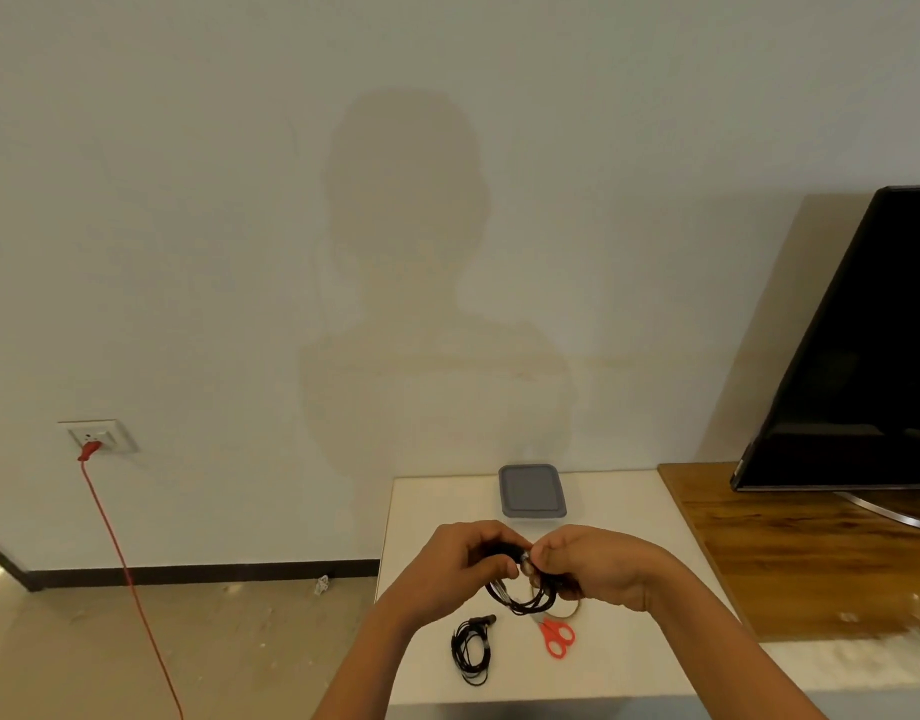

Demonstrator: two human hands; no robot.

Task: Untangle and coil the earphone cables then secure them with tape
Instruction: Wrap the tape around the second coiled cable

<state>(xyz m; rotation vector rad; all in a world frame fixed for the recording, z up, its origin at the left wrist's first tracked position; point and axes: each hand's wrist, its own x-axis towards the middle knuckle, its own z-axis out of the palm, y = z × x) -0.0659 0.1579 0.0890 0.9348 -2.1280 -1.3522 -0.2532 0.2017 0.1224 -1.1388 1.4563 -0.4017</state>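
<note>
Just beyond the red scissors (557,636), a left hand (463,561) and right hand (593,569) both pinch a black earphone coil (520,601), seemingly light, limp and springy, likely best gripped where loops cross; a second coil (470,651) lies left of the scissors.
</note>
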